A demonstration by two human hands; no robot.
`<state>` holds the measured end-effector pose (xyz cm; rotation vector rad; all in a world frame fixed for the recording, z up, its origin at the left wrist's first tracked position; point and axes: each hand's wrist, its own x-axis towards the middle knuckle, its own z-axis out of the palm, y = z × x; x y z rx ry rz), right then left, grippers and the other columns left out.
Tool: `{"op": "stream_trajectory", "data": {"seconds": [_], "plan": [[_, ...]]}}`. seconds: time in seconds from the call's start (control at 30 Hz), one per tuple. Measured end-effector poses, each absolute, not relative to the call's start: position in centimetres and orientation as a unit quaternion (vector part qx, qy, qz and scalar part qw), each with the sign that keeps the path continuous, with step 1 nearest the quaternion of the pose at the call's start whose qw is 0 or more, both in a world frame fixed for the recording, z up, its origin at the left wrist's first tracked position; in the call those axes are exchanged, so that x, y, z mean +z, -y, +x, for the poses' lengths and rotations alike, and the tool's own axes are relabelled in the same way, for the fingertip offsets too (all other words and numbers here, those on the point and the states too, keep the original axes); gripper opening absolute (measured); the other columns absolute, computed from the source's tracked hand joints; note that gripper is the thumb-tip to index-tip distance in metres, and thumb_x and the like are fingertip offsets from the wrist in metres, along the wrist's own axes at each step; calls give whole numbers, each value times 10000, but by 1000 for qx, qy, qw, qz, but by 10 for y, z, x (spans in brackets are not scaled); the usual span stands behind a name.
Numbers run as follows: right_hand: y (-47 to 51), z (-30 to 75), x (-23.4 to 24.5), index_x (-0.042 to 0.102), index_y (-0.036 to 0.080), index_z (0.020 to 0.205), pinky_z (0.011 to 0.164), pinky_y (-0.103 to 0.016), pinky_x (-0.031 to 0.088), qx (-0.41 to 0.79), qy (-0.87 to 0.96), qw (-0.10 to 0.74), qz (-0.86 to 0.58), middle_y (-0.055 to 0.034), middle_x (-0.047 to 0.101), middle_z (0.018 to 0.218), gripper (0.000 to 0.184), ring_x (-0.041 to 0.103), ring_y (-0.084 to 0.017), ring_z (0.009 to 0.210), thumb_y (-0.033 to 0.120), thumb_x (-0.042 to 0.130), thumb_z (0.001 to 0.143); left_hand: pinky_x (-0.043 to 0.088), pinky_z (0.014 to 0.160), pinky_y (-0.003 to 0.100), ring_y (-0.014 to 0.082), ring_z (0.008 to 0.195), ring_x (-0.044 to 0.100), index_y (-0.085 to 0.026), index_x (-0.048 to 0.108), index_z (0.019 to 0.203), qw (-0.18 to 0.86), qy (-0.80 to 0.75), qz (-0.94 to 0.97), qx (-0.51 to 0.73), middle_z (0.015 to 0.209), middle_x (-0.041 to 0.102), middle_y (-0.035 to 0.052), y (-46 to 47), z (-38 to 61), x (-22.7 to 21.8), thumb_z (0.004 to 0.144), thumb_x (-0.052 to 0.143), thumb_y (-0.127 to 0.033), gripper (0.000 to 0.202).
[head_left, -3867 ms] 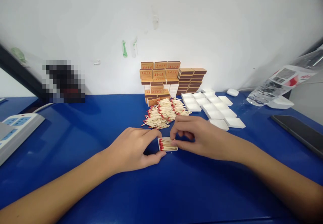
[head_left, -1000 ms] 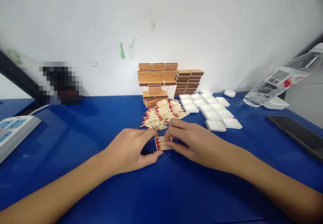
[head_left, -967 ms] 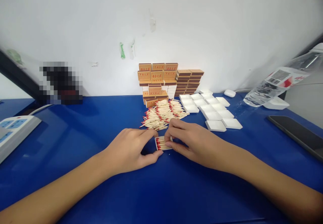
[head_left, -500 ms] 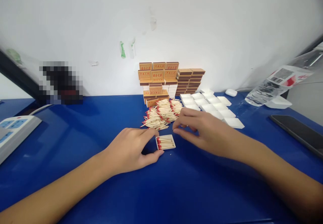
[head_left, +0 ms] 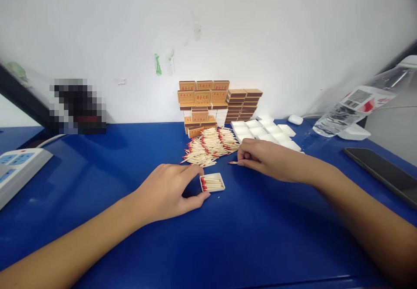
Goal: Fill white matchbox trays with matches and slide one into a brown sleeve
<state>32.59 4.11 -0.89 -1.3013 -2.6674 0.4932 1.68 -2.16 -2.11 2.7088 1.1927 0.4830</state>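
Note:
My left hand (head_left: 177, 190) grips a small white matchbox tray (head_left: 224, 184) at its left end, thumb on the near side and fingers on the far side. Red-headed matches (head_left: 212, 183) lie in the tray, heads toward the left. To the right of it, my right hand (head_left: 265, 159) pinches a single match (head_left: 232, 162) by its stick, with the red head pointing left. A large heap of loose matches (head_left: 210, 146) is spread on the blue table just behind the tray.
Stacked matchboxes (head_left: 202, 96) stand against the wall, beside a second stack (head_left: 243, 104). Several empty white trays (head_left: 270, 130) lie behind my right hand. On the right are a tilted bottle (head_left: 355, 102) and a phone (head_left: 381, 171); a power strip (head_left: 22, 167) is at left.
My right hand has moved right, away from the tray, and a match now shows between its fingertips. My left hand stays at the tray.

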Motion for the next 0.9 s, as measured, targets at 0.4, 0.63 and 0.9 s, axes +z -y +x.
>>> {"op": "stream_trajectory", "data": {"seconds": [0.4,0.63,0.9], "plan": [[15,261,1,583,195,983,700,-317,438,162,911,112,-362,-55,634,1067,88,612,-174,812,227,551,1057,336,559,275,149,547,539,-216,651,1080,86,-404,899,146,657,572,-51,22,18,-22,938,670,-438,263],[10,266,-3,594,193,986,681,-306,451,166,917,108,-346,-42,628,1057,102,615,-162,798,242,557,1067,327,545,273,140,524,515,-215,645,1070,86,-399,901,147,638,550,-58,22,18,-21,939,667,-428,251],[14,266,1,624,198,998,719,-326,485,175,921,90,-337,-61,632,1056,108,638,-186,827,231,546,1065,342,535,276,138,516,510,-214,639,1069,84,-388,904,161,636,543,-65,23,17,-21,940,666,-417,242]]}}
